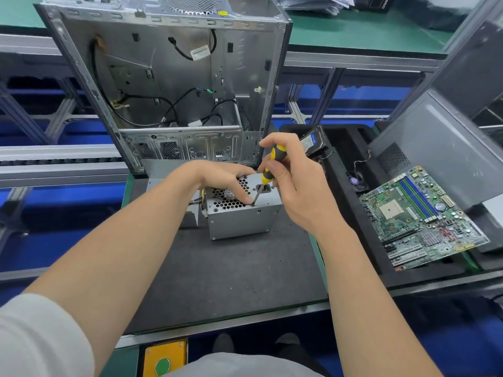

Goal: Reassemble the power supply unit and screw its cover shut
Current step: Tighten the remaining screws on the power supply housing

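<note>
**Power supply unit (239,221), a grey metal box with a honeycomb grille, under both my hands**

It stands on the dark grey foam mat (217,268) in front of me, just before the open silver metal computer case (168,77). A bundle of coloured wires (198,200) leaves its left side. My left hand (221,176) rests on the perforated top with the fingers stretched out and pressing down. Its forefinger tip is just beside a small dark screw (252,204) near the top's front edge. My right hand (295,183) is clenched round the yellow-and-black handled screwdriver (275,156), thumb and fingers wrapped about the grip. The shaft slants down to the left and its tip sits on that screw. To the right, a black foam tray (340,159) holds a green motherboard (419,216), lying tilted. A labelled hard drive (310,141) sits at the tray's far end, just behind my right hand.
</note>
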The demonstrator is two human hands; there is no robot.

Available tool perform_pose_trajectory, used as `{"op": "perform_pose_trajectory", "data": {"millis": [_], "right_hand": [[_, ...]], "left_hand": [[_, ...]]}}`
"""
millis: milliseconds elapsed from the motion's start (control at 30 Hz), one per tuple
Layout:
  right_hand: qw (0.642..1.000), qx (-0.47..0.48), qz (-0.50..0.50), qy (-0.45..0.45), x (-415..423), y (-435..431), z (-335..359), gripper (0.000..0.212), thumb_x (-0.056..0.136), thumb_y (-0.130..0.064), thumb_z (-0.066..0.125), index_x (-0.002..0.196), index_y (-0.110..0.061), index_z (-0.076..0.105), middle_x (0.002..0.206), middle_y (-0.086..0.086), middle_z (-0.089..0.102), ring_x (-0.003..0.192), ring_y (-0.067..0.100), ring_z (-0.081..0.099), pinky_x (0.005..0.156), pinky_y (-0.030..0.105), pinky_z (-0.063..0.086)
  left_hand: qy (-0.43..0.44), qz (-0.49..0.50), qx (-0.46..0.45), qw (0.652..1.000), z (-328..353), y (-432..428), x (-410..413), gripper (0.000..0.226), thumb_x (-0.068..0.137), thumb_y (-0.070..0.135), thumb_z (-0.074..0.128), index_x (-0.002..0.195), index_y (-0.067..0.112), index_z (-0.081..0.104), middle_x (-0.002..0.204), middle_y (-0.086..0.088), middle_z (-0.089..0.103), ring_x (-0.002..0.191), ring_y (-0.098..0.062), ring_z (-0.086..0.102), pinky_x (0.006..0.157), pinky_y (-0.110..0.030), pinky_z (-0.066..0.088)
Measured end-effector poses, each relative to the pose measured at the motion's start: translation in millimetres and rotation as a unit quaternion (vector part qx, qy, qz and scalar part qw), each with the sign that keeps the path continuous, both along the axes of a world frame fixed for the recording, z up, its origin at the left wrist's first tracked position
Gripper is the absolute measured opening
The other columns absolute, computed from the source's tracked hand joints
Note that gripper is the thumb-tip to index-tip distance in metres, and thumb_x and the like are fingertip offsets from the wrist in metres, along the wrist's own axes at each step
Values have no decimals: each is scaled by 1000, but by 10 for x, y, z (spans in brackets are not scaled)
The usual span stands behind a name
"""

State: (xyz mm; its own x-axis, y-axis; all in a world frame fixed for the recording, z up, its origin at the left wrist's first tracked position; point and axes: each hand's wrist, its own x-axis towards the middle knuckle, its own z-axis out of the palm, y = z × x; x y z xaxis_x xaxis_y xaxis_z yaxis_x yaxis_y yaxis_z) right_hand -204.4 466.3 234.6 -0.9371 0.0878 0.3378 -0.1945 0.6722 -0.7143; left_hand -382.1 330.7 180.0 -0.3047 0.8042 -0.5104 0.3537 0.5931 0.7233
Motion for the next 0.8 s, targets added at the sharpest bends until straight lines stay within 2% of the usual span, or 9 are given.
{"op": "perform_pose_trajectory", "data": {"millis": [133, 267, 333, 433, 533, 600, 667, 733, 800], "right_hand": [[999, 7, 30, -19, 8, -5, 26, 28, 108, -6, 48, 132, -20, 51, 99, 6, 63, 89, 24, 62, 82, 47, 52], [999, 16, 30, -24, -6, -21, 47, 22, 106, -11, 53, 125, -22, 54, 97, 0, 63, 88, 23, 63, 81, 47, 52], [1000, 32, 2, 0, -32, -10, 51, 17, 103, -17, 62, 118, -20, 55, 89, -4, 63, 77, 19, 64, 76, 42, 53], [995, 45, -77, 42, -83, -36, 45, 37, 92, -40, 77, 94, -17, 49, 69, -9, 57, 62, 15, 55, 61, 28, 49], [985, 82, -139, 57, -141, -109, -1, 47, 91, -49, 74, 85, -16, 42, 63, -4, 51, 61, 20, 47, 58, 38, 47], [994, 23, -99, 39, -166, -125, -39, 30, 94, -40, 72, 91, -19, 51, 72, -4, 59, 64, 20, 51, 62, 42, 49], [998, -60, -27, 10, -155, -99, -59, 18, 97, -31, 70, 107, -29, 55, 84, -10, 66, 66, 18, 54, 65, 41, 50], [992, -113, 56, -22, -124, -14, -85, 25, 101, -23, 65, 119, -32, 51, 93, -7, 70, 75, 26, 60, 71, 51, 52], [981, -138, 123, -56, -81, 66, -97, 28, 103, -18, 59, 125, -30, 48, 99, 1, 72, 90, 33, 65, 79, 56, 54]], "left_hand": [[-4, -19, 6, 1000, -5, -2, -11, 98, 71, 42, 79, 156, 23, 35, 165, 7, 30, 153, -12, 24, 127, -41, 19], [-6, -11, 13, 1000, -35, 1, -31, 101, 69, 44, 81, 156, 26, 35, 166, 10, 28, 154, -9, 19, 128, -46, 16], [-13, 1, 12, 1000, -53, 8, -38, 103, 70, 42, 81, 159, 26, 32, 168, 11, 25, 155, -9, 17, 128, -46, 14], [-18, 11, 8, 1000, -79, 23, -46, 99, 76, 35, 83, 160, 26, 31, 168, 11, 25, 156, -11, 17, 128, -45, 13], [-12, 14, 0, 1000, -75, 32, -45, 95, 81, 30, 82, 160, 25, 29, 168, 8, 25, 156, -13, 17, 128, -46, 14], [-19, 5, 10, 1000, -67, 34, -43, 98, 76, 34, 81, 159, 26, 31, 167, 9, 27, 155, -12, 19, 128, -44, 15], [-27, 3, 21, 999, -69, 41, -39, 98, 72, 37, 81, 156, 29, 32, 165, 12, 30, 153, -11, 22, 126, -40, 18], [-27, -13, 26, 999, -75, 48, -38, 91, 73, 37, 81, 153, 30, 37, 158, 14, 39, 150, -10, 29, 122, -40, 24], [-21, -33, 27, 999, -105, 49, -54, 73, 73, 38, 80, 138, 20, 50, 137, 16, 56, 135, -9, 46, 119, -44, 31]]}}
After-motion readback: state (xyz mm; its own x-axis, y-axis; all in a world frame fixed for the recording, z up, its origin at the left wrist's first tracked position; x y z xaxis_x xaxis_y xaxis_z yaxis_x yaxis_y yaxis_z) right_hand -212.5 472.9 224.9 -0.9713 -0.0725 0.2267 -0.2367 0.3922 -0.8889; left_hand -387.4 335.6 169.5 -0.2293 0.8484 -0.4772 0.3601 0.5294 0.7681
